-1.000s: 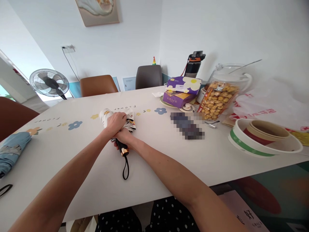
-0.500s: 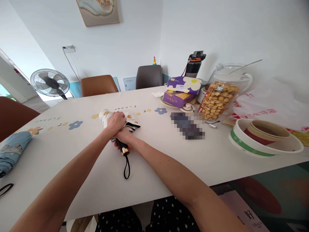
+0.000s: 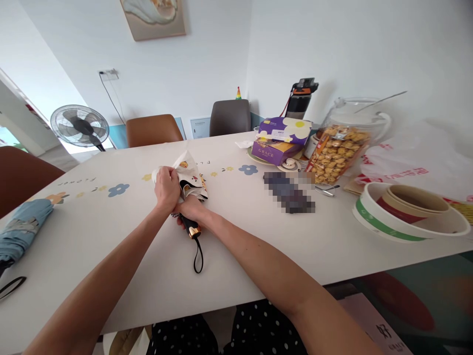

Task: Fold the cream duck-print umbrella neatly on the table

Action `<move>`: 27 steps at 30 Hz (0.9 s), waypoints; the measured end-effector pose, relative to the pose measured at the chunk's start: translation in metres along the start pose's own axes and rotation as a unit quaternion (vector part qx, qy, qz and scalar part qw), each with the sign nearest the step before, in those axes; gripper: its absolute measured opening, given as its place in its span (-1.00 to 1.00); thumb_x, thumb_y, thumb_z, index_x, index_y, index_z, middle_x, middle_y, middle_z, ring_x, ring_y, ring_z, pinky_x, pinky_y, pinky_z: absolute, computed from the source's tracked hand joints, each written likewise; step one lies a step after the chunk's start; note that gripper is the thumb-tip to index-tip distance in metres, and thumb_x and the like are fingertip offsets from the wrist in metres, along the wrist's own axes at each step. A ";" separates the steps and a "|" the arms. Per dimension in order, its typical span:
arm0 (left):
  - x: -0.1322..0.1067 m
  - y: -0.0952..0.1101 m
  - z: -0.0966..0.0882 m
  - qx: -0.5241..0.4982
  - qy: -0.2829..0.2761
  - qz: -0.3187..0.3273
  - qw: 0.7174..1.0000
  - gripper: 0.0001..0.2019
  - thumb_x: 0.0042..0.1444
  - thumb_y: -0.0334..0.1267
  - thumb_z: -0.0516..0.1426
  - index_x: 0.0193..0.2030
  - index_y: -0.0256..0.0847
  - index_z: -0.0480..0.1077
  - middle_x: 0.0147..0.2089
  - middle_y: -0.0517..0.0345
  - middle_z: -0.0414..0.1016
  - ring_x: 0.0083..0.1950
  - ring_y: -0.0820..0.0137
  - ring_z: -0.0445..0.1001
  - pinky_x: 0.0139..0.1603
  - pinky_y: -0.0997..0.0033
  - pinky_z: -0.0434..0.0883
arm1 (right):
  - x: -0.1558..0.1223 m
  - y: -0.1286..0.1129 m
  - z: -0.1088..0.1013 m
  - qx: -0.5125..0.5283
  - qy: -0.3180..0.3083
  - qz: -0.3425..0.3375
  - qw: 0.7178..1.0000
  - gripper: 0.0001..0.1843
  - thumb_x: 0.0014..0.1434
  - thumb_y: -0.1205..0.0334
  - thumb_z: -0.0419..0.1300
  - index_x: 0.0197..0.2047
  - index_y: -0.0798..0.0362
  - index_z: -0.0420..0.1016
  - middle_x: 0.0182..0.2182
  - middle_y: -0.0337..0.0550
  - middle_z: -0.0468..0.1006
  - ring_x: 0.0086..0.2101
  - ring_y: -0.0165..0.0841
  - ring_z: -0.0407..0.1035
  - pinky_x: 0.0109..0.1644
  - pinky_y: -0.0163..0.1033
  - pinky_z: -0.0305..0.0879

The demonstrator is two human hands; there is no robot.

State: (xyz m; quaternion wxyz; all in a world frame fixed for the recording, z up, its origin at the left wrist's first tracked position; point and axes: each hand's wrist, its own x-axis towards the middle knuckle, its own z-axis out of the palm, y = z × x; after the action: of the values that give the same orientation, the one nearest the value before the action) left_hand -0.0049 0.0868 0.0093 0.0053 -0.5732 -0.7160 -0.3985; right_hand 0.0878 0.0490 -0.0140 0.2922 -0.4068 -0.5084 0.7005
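A folded white umbrella (image 3: 190, 177) with small printed figures lies on the white table (image 3: 236, 236). Its black handle with a gold ring and a black wrist loop (image 3: 198, 256) points toward me. My left hand (image 3: 167, 186) pinches the umbrella's cloth and holds a flap of it up off the table. My right hand (image 3: 190, 212) is wrapped round the umbrella near its handle, just below the left hand.
A folded blue umbrella (image 3: 20, 234) lies at the table's left edge. To the right stand a purple box (image 3: 279, 140), a jar of snacks (image 3: 338, 153), a black bottle (image 3: 301, 96), tape rolls (image 3: 410, 209) and a white plastic bag (image 3: 414, 162). Chairs and a fan stand behind.
My left hand has lifted from pressing the umbrella and now pulls a flap of cloth upward. The right hand has stayed on the handle end.
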 end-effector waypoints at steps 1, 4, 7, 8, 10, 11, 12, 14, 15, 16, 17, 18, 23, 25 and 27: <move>0.000 -0.002 0.001 -0.011 -0.002 -0.011 1.000 -0.81 0.15 -0.24 -0.11 -0.22 -0.16 0.28 -0.16 0.04 0.40 -0.11 0.28 0.34 -0.13 0.27 0.27 | 0.001 0.001 0.000 0.004 -0.003 -0.003 1.000 -0.73 -0.10 0.21 0.27 -0.56 0.12 0.23 -0.80 -0.27 0.27 -0.76 -0.45 0.24 -0.75 -0.36 0.27; 0.001 -0.004 0.003 -0.036 -0.009 0.002 0.999 -0.75 0.09 -0.34 -0.08 -0.12 -0.14 0.30 -0.13 0.08 0.40 -0.11 0.29 0.35 -0.13 0.28 0.28 | 0.004 0.004 -0.001 0.016 -0.008 -0.017 1.000 -0.73 -0.11 0.22 0.28 -0.54 0.13 0.23 -0.77 -0.28 0.30 -0.75 -0.45 0.25 -0.74 -0.36 0.28; 0.000 -0.004 0.005 -0.044 -0.021 0.040 0.998 -0.66 0.02 -0.45 -0.09 -0.15 -0.11 0.39 -0.07 0.09 0.39 -0.04 0.29 0.34 -0.06 0.28 0.27 | 0.005 0.005 -0.001 0.024 -0.013 -0.030 0.999 -0.74 -0.11 0.24 0.28 -0.52 0.13 0.24 -0.76 -0.29 0.30 -0.75 -0.46 0.25 -0.74 -0.36 0.29; 0.000 -0.004 0.005 -0.045 -0.026 0.046 0.998 -0.67 0.01 -0.46 -0.10 -0.21 -0.13 0.42 -0.06 0.09 0.39 -0.03 0.29 0.34 -0.03 0.28 0.26 | 0.005 0.005 -0.001 0.024 -0.015 -0.031 0.999 -0.75 -0.11 0.25 0.27 -0.51 0.13 0.23 -0.77 -0.30 0.30 -0.75 -0.46 0.25 -0.74 -0.37 0.29; 0.001 -0.004 0.006 -0.049 -0.035 0.042 0.997 -0.69 0.00 -0.46 -0.09 -0.32 -0.18 0.46 -0.09 0.07 0.43 -0.02 0.28 0.34 0.01 0.28 0.25 | 0.004 0.003 -0.002 0.021 -0.014 -0.027 0.999 -0.75 -0.10 0.24 0.27 -0.52 0.13 0.23 -0.77 -0.29 0.30 -0.75 -0.46 0.25 -0.74 -0.37 0.28; 0.001 -0.004 0.005 -0.053 -0.038 0.031 0.997 -0.70 0.00 -0.44 -0.08 -0.33 -0.20 0.46 -0.11 0.06 0.45 -0.02 0.27 0.35 0.02 0.28 0.25 | 0.004 0.003 -0.002 0.019 -0.011 -0.021 1.000 -0.74 -0.11 0.24 0.27 -0.53 0.14 0.23 -0.78 -0.29 0.30 -0.75 -0.45 0.25 -0.74 -0.37 0.27; 0.002 -0.003 0.005 -0.057 -0.040 0.016 0.997 -0.72 0.01 -0.40 -0.07 -0.32 -0.21 0.47 -0.13 0.05 0.46 -0.04 0.27 0.36 0.02 0.28 0.25 | 0.003 0.003 -0.002 0.016 -0.009 -0.016 1.000 -0.74 -0.11 0.24 0.27 -0.54 0.14 0.24 -0.78 -0.28 0.30 -0.75 -0.45 0.25 -0.75 -0.38 0.27; 0.003 -0.002 0.005 -0.067 -0.045 -0.013 0.997 -0.73 0.03 -0.25 -0.02 -0.25 -0.23 0.46 -0.13 0.03 0.47 -0.05 0.24 0.38 0.01 0.26 0.26 | 0.004 0.003 -0.002 0.011 -0.010 -0.012 1.000 -0.74 -0.12 0.23 0.27 -0.54 0.15 0.25 -0.78 -0.26 0.31 -0.76 -0.45 0.25 -0.75 -0.39 0.25; 0.003 -0.001 0.005 -0.071 -0.048 -0.023 0.996 -0.70 0.02 -0.16 0.01 -0.20 -0.24 0.46 -0.11 0.02 0.47 -0.05 0.22 0.37 0.01 0.24 0.26 | 0.004 0.003 -0.002 0.008 -0.011 -0.011 1.000 -0.74 -0.12 0.23 0.28 -0.54 0.15 0.25 -0.78 -0.26 0.31 -0.76 -0.46 0.24 -0.76 -0.39 0.24; 0.003 -0.001 0.005 -0.072 -0.052 -0.027 0.996 -0.64 -0.01 -0.09 0.04 -0.16 -0.25 0.45 -0.08 0.00 0.45 -0.02 0.21 0.36 0.02 0.23 0.25 | 0.005 0.004 -0.002 0.006 -0.012 -0.011 1.000 -0.74 -0.12 0.23 0.28 -0.54 0.15 0.25 -0.78 -0.26 0.32 -0.77 -0.46 0.24 -0.77 -0.39 0.23; 0.003 -0.001 0.005 -0.069 -0.055 -0.027 0.996 -0.59 -0.04 -0.05 0.07 -0.11 -0.26 0.43 -0.04 -0.03 0.43 0.00 0.19 0.35 0.04 0.22 0.24 | 0.005 0.004 -0.002 0.004 -0.013 -0.011 1.000 -0.74 -0.12 0.23 0.27 -0.54 0.15 0.24 -0.78 -0.26 0.32 -0.77 -0.46 0.23 -0.77 -0.39 0.23; 0.003 -0.001 0.006 -0.064 -0.059 -0.023 0.996 -0.55 -0.08 -0.05 0.10 -0.08 -0.27 0.41 -0.01 -0.05 0.41 0.04 0.17 0.33 0.06 0.22 0.22 | 0.006 0.005 -0.002 0.003 -0.013 -0.009 1.000 -0.74 -0.11 0.23 0.27 -0.54 0.14 0.24 -0.79 -0.26 0.32 -0.77 -0.46 0.23 -0.77 -0.39 0.22; 0.002 -0.007 0.009 -0.039 -0.058 0.013 0.997 -0.51 -0.18 -0.33 0.12 -0.01 -0.33 0.36 0.02 -0.13 0.36 0.08 0.15 0.30 0.07 0.24 0.22 | 0.004 0.003 -0.002 -0.001 -0.012 0.005 1.000 -0.75 -0.11 0.24 0.27 -0.56 0.14 0.24 -0.79 -0.26 0.31 -0.76 -0.46 0.24 -0.76 -0.40 0.23; 0.002 -0.010 0.010 -0.041 -0.060 0.019 0.997 -0.57 -0.16 -0.35 0.10 -0.06 -0.31 0.37 -0.02 -0.10 0.38 0.02 0.16 0.33 0.03 0.23 0.24 | 0.003 0.002 -0.002 0.003 -0.015 0.002 1.000 -0.76 -0.12 0.25 0.26 -0.56 0.14 0.24 -0.79 -0.27 0.31 -0.76 -0.46 0.25 -0.75 -0.40 0.24; 0.002 -0.012 0.009 -0.053 -0.064 0.017 0.996 -0.67 -0.12 -0.35 0.08 -0.14 -0.27 0.40 -0.09 -0.03 0.42 -0.05 0.20 0.36 0.00 0.22 0.26 | 0.003 0.002 -0.002 0.007 -0.014 -0.001 1.000 -0.76 -0.12 0.26 0.27 -0.56 0.14 0.25 -0.79 -0.27 0.31 -0.75 -0.45 0.26 -0.74 -0.41 0.24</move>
State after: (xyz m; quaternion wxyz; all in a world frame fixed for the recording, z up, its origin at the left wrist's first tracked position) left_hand -0.0113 0.0935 -0.0029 -0.0637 -0.6091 -0.6828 -0.3983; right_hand 0.0878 0.0519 -0.0167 0.2889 -0.3947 -0.5080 0.7090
